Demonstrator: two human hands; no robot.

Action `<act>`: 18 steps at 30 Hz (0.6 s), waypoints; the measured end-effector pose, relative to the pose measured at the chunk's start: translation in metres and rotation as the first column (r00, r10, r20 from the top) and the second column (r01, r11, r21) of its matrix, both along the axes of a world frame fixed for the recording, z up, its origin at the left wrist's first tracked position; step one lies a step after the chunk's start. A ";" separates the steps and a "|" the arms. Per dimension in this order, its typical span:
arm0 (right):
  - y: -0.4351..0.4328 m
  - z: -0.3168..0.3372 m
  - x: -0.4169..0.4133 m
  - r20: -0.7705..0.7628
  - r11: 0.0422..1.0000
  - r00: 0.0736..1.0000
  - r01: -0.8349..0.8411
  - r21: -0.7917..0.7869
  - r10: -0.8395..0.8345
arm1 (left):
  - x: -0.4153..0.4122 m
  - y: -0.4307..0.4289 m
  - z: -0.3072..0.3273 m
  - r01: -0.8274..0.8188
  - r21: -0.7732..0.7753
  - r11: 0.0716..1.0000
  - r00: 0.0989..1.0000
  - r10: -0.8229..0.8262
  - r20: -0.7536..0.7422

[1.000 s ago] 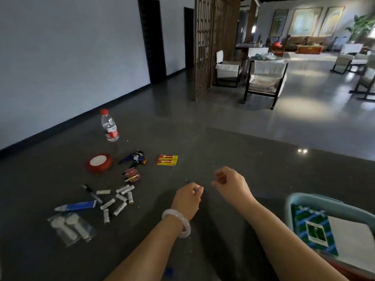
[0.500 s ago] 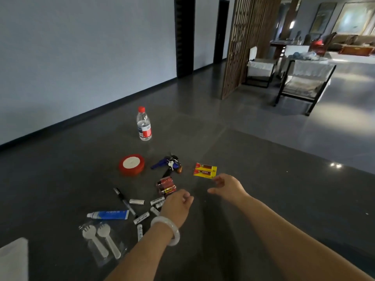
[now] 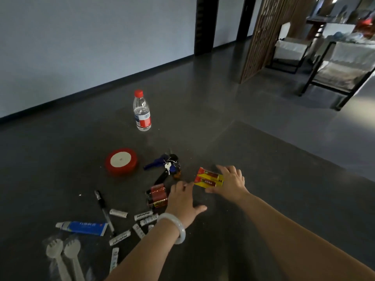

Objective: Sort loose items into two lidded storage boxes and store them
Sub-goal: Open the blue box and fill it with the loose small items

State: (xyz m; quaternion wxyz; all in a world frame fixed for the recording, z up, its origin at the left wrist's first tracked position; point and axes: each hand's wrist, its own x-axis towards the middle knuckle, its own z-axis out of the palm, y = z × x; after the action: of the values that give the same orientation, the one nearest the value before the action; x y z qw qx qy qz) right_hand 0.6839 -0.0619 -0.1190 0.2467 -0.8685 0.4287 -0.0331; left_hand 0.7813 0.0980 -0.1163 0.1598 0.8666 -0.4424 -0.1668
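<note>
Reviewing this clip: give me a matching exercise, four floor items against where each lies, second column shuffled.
Items:
1. clear plastic water bottle with red cap
2. red round tape roll
3. yellow-and-red battery pack
4. blue-and-white tube

Places:
A. at the right hand's fingertips
B. beside the black pen, nearest the camera
C. standing upright, farthest away
D. left of the key bunch

Pairs: 1-C, 2-D, 3-A, 4-B

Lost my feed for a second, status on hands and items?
Right hand open on the yellow battery pack. Left hand open over the red batteries. Nothing lifted. No boxes in view.
</note>
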 end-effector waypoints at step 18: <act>0.032 -0.023 0.001 0.249 0.989 0.958 0.144 0.016 -0.144 | -0.007 0.006 -0.009 0.019 -0.107 0.994 1.000 -0.019 0.005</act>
State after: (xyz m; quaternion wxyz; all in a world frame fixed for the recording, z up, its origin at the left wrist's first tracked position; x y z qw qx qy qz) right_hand 0.6846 -0.0302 -0.1423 0.2945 -0.8242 0.4562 -0.1604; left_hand 0.7743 0.1042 -0.1248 0.2035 0.8529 -0.4592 -0.1427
